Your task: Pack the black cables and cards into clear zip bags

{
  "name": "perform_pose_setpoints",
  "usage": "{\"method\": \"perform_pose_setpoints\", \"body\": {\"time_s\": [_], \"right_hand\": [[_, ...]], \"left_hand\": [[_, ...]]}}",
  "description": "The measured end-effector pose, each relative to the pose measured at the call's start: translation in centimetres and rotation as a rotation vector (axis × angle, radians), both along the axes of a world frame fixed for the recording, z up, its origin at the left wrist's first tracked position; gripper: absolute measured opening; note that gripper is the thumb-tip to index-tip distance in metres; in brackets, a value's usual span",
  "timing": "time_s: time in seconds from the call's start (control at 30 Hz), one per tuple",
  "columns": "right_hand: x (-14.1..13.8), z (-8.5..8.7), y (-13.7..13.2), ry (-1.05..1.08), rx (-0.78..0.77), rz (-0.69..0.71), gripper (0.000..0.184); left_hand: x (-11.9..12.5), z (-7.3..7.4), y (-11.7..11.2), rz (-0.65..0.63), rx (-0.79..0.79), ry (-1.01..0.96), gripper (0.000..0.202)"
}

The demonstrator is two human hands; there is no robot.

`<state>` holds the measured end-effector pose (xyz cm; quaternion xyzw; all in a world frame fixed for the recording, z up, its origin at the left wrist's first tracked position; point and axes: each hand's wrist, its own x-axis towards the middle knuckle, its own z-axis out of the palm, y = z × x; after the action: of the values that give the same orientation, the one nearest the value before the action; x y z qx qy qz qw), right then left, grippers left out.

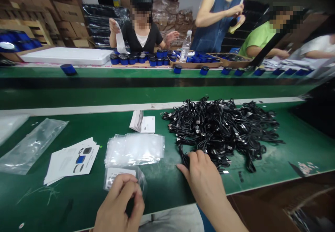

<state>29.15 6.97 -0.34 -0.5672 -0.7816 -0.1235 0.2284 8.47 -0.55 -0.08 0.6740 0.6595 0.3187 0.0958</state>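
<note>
On the green packing bench (162, 185), my left hand (120, 204) pinches a small clear bag (117, 176) holding a card, nearest me. My right hand (202, 174), palm down, fingers curled loosely, touches the near edge of the black cable pile (222, 127), which sprawls ahead and rightward from it; nothing gripped yet.

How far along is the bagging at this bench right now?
Done: no filled bags show anywhere on the green bench. In hand: the left hand pinches a clear bag with a card inside, while the right hand reaches into the cable pile. Left: that large pile, the stack of empty bags and the printed cards.
</note>
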Motion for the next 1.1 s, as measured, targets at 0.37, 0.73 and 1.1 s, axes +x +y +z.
{"method": "perform_pose_setpoints", "body": {"time_s": [0.37, 0.73, 1.1], "right_hand": [[-2.7, 1.0, -3.0, 0.381, -0.576, 0.604, 0.022], [-4.7, 0.2, -3.1, 0.743, -0.503, 0.524, 0.016], [-5.7, -0.1, -2.2, 0.848, -0.551, 0.333, 0.012]], "left_hand": [[0.9, -0.1, 0.4, 0.138, -0.141, -0.282, 0.026], [1.3, -0.1, -0.5, 0.15, -0.001, -0.07, 0.024], [3.0, -0.3, -1.3, 0.048, 0.203, 0.039, 0.025]]}}
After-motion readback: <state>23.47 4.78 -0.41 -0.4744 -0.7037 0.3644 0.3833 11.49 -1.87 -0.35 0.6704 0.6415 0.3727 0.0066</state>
